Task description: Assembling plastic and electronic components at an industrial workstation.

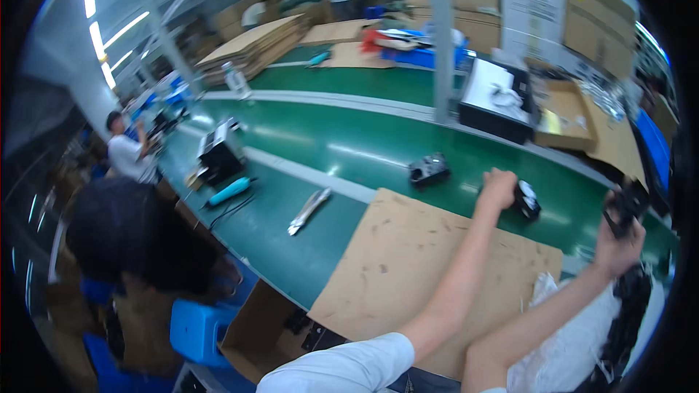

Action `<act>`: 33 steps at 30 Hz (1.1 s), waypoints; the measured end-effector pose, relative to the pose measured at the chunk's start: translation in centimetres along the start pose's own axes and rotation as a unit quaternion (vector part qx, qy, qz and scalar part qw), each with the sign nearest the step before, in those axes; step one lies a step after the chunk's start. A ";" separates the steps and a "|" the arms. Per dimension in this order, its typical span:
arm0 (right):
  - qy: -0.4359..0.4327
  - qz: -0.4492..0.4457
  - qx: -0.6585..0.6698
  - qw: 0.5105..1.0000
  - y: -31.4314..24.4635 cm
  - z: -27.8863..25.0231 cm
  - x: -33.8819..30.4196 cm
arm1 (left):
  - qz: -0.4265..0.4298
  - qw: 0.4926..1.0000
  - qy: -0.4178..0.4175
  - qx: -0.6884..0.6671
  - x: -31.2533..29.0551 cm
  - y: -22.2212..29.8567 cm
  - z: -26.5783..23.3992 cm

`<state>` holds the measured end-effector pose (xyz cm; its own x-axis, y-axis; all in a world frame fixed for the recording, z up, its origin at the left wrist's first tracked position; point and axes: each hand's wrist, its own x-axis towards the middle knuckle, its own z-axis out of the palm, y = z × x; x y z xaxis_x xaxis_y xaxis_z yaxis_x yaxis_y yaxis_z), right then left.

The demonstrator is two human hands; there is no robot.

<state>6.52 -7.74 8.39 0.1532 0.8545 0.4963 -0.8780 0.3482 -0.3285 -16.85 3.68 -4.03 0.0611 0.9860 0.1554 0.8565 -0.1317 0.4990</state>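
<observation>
My left hand (500, 188) reaches out over the green work surface. Its fingers are closed over a black device with a white round face (527, 200), which sticks out on the hand's right side; the grip itself is partly hidden. Farther right, my right hand (621, 244) is raised, wrapped round a black frame-like part (626, 207) whose exact kind I cannot make out. Left of my left hand, a small dark boxy device (429, 169) with round openings rests on the green surface. A stained cardboard sheet (408, 262) lies beneath my left forearm.
White plastic bags (564, 327) lie near my right forearm. A silver hand tool (309, 211), a teal power screwdriver (231, 191) and a black box-shaped unit (220, 153) are to the left. A metal post (441, 44) rises beyond the belt, beside a black box (495, 116). Several people work farther off.
</observation>
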 end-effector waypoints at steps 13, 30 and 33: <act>0.001 -0.011 -0.145 0.989 -4.0 -2.1 0.9 | 0.142 0.973 -0.152 -0.102 -1.0 4.7 -6.7; -0.025 -0.008 -0.443 0.896 3.4 6.4 0.7 | 0.213 0.737 0.283 -0.576 -3.8 9.6 -14.7; -0.065 -0.026 -0.467 0.881 7.4 10.4 0.0 | 0.183 0.751 0.330 -0.541 -5.7 8.6 -17.6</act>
<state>-4.65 -9.22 14.30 0.0754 0.7982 0.5976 -0.1053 0.6024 -0.7912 -18.83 -4.88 14.38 -0.3825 0.6445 0.6621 -0.0965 -0.7405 0.6651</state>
